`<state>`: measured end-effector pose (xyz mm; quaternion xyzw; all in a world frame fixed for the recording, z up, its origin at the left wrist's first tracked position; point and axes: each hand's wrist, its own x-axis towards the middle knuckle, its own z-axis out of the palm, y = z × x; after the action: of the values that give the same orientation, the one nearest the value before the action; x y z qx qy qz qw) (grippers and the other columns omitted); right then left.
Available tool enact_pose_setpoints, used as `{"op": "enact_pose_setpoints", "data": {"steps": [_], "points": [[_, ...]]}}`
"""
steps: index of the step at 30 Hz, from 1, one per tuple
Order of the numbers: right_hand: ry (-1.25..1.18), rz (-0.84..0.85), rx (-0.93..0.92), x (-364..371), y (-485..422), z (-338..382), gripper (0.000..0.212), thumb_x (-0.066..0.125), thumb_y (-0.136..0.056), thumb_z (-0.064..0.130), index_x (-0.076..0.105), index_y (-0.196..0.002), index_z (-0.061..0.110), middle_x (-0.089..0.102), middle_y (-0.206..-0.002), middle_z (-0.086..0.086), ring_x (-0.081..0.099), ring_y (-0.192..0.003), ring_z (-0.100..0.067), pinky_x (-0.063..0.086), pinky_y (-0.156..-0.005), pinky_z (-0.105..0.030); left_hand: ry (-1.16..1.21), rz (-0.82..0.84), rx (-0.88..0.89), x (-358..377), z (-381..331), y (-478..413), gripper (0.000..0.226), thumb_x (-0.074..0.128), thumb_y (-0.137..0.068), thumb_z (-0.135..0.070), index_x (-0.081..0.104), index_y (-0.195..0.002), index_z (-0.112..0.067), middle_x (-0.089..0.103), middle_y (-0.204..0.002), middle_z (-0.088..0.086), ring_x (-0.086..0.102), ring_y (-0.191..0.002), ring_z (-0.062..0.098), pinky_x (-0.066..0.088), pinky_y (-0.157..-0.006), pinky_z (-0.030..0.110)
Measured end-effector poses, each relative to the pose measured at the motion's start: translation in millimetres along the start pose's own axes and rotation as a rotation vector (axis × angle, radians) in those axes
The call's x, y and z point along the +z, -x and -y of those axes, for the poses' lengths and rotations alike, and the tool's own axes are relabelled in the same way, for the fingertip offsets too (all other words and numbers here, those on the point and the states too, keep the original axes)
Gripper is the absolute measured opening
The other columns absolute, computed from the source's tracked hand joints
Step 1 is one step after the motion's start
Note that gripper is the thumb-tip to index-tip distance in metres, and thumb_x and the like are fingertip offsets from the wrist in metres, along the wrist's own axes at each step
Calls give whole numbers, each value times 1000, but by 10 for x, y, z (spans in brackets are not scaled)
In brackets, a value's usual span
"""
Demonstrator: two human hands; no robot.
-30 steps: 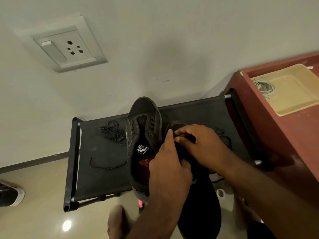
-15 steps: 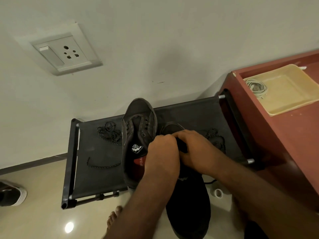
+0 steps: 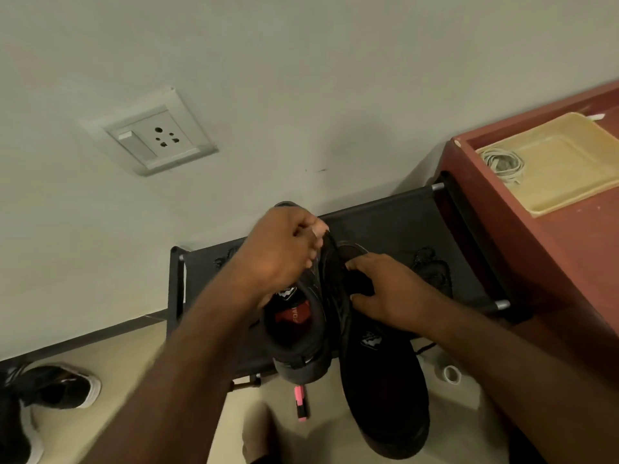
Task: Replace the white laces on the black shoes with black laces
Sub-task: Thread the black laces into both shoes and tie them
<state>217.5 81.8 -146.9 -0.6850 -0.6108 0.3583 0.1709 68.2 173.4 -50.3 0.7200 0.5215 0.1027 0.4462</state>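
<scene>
Two black shoes lie on a black fabric rack (image 3: 395,222). The left shoe (image 3: 298,343) shows a red insole. The right shoe (image 3: 385,380) juts past the rack's front edge. My left hand (image 3: 281,252) is raised over the left shoe's toe, its fingers pinching a thin black lace (image 3: 326,242) that runs down to the right shoe. My right hand (image 3: 392,289) grips the right shoe's tongue area. A loose black lace (image 3: 432,269) is bunched on the rack at the right. Coiled white laces (image 3: 502,162) lie in a cream tray (image 3: 569,172).
The tray sits on a red-brown cabinet (image 3: 552,256) to the right. A wall socket (image 3: 157,135) is on the white wall. On the floor are a pink marker (image 3: 300,401), a white ring (image 3: 451,374) and a black and white sneaker (image 3: 50,390) at left.
My left hand has lifted up and away from the right shoe, drawing the black lace out. My right hand stays on the right shoe. The camera view has shifted.
</scene>
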Motion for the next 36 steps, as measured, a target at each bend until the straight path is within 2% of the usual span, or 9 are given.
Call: {"op": "enact_pose_setpoints", "data": {"steps": [4,7,11,14,18,25,28,32,36], "points": [[10,15,29,-1,-17,16,53,68,-81,35,60,-131,21,58,-128,4,50,-122,-15,45,-101,-31,893,60,156,4,-207,313,17,47,-98,-21,59,-94,-9,72,-104,12,68,-103,24,51,-98,36],[-14,13,55,40,-71,-37,47,55,-70,48,62,-112,29,62,-115,5,57,-111,-20,51,-93,-37,1181,177,88,153,-392,448,16,42,-100,-18,52,-92,-9,71,-84,7,65,-64,13,55,-77,29],[-93,-12,51,57,-69,-42,8,56,-74,41,48,-71,42,57,-81,14,58,-76,-12,53,-70,-41,7,9,34,437,-298,216,8,46,-101,-12,51,-96,-9,68,-92,4,54,-67,15,47,-62,30],[-84,-4,63,55,-69,-25,14,63,-79,32,60,-91,36,66,-91,12,64,-82,-10,58,-76,-42,-651,85,-20,588,-127,17,12,47,-96,-8,41,-106,-10,60,-105,12,59,-91,28,42,-71,35],[-25,51,111,47,-158,15,53,65,-88,22,51,-139,24,63,-129,-2,61,-115,-21,50,-101,-39,-981,198,-10,785,75,-130,29,43,-101,-16,42,-128,-7,59,-125,13,60,-111,31,42,-80,38],[-100,-49,79,42,-72,-11,67,69,-79,26,46,-141,31,65,-127,4,61,-116,-20,51,-97,-39,-1216,337,5,677,20,-255,28,45,-101,-16,58,-124,-10,60,-128,10,58,-116,29,46,-92,39],[-113,-37,74,22,-60,-12,62,69,-80,22,50,-138,28,66,-124,4,61,-114,-19,51,-94,-35,-931,413,39,473,-51,-353,28,43,-103,-23,63,-108,-5,65,-106,11,62,-89,23,49,-79,29],[-106,-3,86,15,-52,1,71,70,-86,23,38,-150,25,57,-139,3,53,-127,-17,43,-103,-27,362,128,-27,-18,-453,-222,35,42,-104,-26,57,-75,-15,48,-62,-4,43,-56,10,32,-43,16],[-107,-22,65,53,-75,-2,75,70,-88,24,34,-153,20,54,-143,-2,50,-131,-17,39,-108,-26,1036,-28,209,-224,-624,-58,34,39,-104,-30,53,-75,-17,66,-81,1,63,-95,20,48,-81,29]]}}
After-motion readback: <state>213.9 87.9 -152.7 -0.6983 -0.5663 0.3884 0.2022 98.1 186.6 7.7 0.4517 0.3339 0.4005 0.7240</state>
